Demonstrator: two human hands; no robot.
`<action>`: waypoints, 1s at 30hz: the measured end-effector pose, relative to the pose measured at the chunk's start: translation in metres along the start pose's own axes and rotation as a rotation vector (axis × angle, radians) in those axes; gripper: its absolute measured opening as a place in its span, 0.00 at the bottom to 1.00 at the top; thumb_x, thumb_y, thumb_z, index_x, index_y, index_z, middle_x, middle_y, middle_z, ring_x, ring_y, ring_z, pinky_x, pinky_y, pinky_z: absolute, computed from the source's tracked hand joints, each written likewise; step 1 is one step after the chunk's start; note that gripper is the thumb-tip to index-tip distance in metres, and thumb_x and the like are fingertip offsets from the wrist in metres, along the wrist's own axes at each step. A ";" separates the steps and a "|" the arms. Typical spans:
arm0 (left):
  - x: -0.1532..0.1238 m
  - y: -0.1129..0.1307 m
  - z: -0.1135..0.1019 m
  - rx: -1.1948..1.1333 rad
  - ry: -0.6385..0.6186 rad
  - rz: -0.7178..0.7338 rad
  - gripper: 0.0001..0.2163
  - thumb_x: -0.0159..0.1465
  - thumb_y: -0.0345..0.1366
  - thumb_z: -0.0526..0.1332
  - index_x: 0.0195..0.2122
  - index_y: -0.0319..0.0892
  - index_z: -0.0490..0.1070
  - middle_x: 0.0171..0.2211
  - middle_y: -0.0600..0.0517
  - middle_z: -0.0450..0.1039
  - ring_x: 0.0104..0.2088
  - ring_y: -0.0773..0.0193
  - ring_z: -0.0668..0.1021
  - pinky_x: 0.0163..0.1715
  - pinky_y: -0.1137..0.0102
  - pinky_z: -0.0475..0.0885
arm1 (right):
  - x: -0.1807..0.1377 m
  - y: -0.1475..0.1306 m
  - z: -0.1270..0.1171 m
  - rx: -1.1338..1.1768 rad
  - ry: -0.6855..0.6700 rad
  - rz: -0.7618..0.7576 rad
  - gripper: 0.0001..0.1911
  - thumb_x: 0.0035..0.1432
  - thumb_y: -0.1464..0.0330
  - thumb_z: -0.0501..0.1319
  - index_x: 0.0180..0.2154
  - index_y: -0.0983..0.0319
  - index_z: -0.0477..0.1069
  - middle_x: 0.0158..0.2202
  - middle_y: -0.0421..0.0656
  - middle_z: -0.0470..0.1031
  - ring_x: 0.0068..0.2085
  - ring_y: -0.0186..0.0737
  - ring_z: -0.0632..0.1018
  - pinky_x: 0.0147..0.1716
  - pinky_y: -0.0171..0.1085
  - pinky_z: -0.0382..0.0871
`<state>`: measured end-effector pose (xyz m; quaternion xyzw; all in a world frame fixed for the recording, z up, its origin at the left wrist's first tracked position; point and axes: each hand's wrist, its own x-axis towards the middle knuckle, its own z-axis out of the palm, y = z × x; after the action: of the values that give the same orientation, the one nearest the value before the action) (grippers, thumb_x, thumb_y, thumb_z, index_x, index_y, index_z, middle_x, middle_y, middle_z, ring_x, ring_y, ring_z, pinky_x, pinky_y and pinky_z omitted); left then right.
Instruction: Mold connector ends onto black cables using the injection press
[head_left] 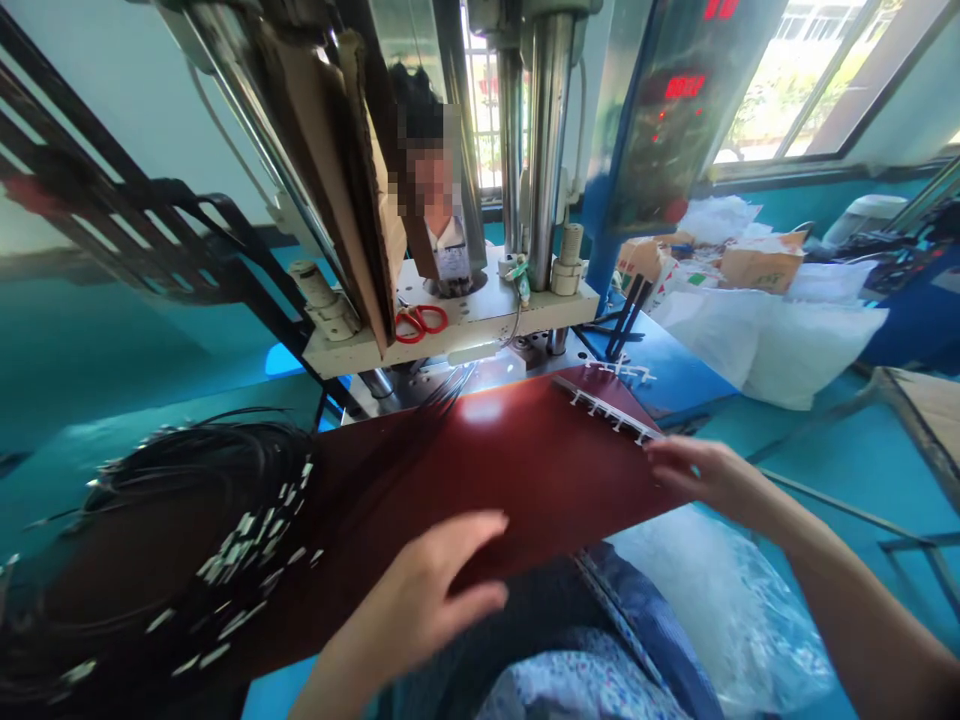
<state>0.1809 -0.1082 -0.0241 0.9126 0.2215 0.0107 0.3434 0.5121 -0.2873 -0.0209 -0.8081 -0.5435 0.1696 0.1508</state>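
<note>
My left hand hovers over the near edge of a reddish-brown board, fingers stretched and thumb apart, holding nothing. At the board's right side, my right hand has its fingertips pinched at the near end of a thin grey strip with small white T-shaped pieces along it. The exact grip is partly hidden by the fingers. Behind that strip lies a white branched plastic piece. A bundle of thin black cables runs from the press onto the board's far edge.
Coiled black cables with white ends cover the board's left part. The press stands ahead, with red-handled scissors on its plate and a control box at right. White bags lie beyond. A person shows between the columns.
</note>
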 end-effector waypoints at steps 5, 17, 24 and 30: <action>0.165 0.032 0.026 0.318 0.257 0.190 0.35 0.60 0.51 0.55 0.64 0.38 0.48 0.66 0.42 0.42 0.66 0.56 0.48 0.62 0.58 0.52 | 0.060 -0.016 0.009 -0.573 0.130 0.136 0.09 0.58 0.73 0.54 0.38 0.68 0.71 0.39 0.52 0.74 0.42 0.47 0.75 0.41 0.38 0.66; 0.219 0.022 0.061 0.433 0.200 0.125 0.41 0.56 0.63 0.47 0.65 0.43 0.44 0.67 0.49 0.42 0.64 0.53 0.52 0.62 0.54 0.46 | 0.086 -0.015 -0.001 -0.548 -0.098 0.280 0.06 0.50 0.70 0.59 0.32 0.65 0.72 0.35 0.52 0.76 0.38 0.51 0.77 0.27 0.37 0.63; 0.222 0.021 0.061 0.427 0.182 0.130 0.42 0.56 0.63 0.47 0.65 0.40 0.43 0.67 0.49 0.41 0.64 0.54 0.51 0.63 0.52 0.46 | 0.097 -0.024 -0.029 -0.193 -0.277 0.221 0.06 0.47 0.71 0.55 0.21 0.63 0.66 0.18 0.38 0.68 0.22 0.34 0.72 0.19 0.30 0.56; 0.220 0.022 0.061 0.433 0.160 0.125 0.41 0.57 0.62 0.46 0.65 0.41 0.41 0.67 0.50 0.38 0.65 0.53 0.50 0.62 0.52 0.46 | 0.036 -0.028 -0.079 -0.204 -0.192 0.100 0.10 0.50 0.75 0.55 0.19 0.62 0.61 0.16 0.33 0.61 0.21 0.26 0.61 0.21 0.28 0.51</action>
<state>0.3984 -0.0699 -0.0862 0.9732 0.1881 0.0565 0.1195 0.5365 -0.2488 0.0580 -0.8255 -0.5287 0.1972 0.0066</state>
